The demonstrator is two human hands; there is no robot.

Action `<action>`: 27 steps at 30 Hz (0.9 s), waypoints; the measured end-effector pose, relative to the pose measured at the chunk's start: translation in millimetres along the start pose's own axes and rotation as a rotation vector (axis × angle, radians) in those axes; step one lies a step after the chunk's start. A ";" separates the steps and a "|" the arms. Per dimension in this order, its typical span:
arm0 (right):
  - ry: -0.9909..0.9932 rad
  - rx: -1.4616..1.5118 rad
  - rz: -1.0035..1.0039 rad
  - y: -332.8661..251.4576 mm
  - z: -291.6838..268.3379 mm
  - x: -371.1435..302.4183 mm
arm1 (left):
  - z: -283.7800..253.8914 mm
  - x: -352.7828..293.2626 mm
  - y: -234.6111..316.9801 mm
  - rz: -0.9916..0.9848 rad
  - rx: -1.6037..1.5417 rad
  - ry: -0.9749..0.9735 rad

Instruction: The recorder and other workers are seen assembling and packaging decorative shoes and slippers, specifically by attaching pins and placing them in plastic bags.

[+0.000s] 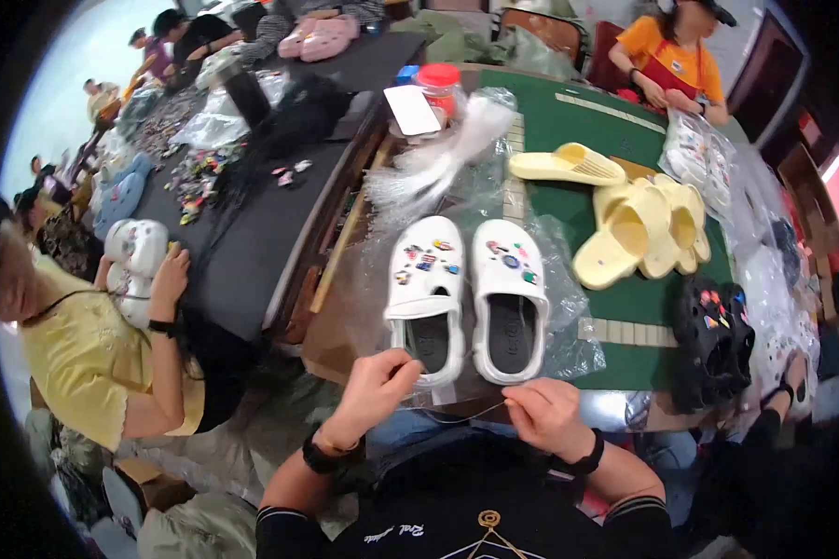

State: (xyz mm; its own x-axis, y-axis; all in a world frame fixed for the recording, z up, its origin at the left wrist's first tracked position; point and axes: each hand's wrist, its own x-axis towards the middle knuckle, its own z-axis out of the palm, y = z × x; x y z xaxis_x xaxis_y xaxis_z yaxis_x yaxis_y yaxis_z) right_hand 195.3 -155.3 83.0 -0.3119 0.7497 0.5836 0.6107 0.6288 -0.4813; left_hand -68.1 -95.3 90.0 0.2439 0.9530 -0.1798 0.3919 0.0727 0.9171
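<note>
A pair of white clogs lies side by side in front of me, toes pointing away: the left clog (426, 298) and the right clog (511, 298). Small colourful charms dot both toe parts. My left hand (375, 396) is closed at the heel of the left clog; what its fingertips pinch is hidden. Just below the right clog's heel, my right hand (545, 415) pinches a thin cord (471, 415). This cord sags between my two hands, and its left end is hard to make out. Clear plastic (573, 340) lies under and beside the clogs.
Pale yellow slippers (615, 244) and black clogs (708, 340) lie right on the green tabletop (615, 326). Beyond the clogs are clear bags (438, 168) and a red-lidded jar (438, 88). A person in yellow (93, 354) holds white clogs at the left; another in orange (676, 61) works opposite.
</note>
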 end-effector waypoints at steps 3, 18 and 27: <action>0.002 -0.103 0.054 -1.4 -0.7 4.7 | 1.7 7.9 -2.9 0.064 0.032 0.031; 0.023 -0.166 0.189 27.9 9.9 24.2 | 11.5 32.0 9.5 0.188 0.212 0.215; 0.093 -0.196 0.224 37.7 16.7 48.7 | 5.4 23.6 1.4 0.348 0.142 0.388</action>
State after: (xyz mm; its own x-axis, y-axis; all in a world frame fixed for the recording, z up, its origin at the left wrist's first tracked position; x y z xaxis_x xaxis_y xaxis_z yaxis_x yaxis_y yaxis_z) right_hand 191.0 -91.7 82.4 -0.0912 0.8373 0.5391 0.7885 0.3914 -0.4745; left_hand -57.0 -74.3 85.1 0.0456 0.9543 0.2953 0.4691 -0.2815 0.8371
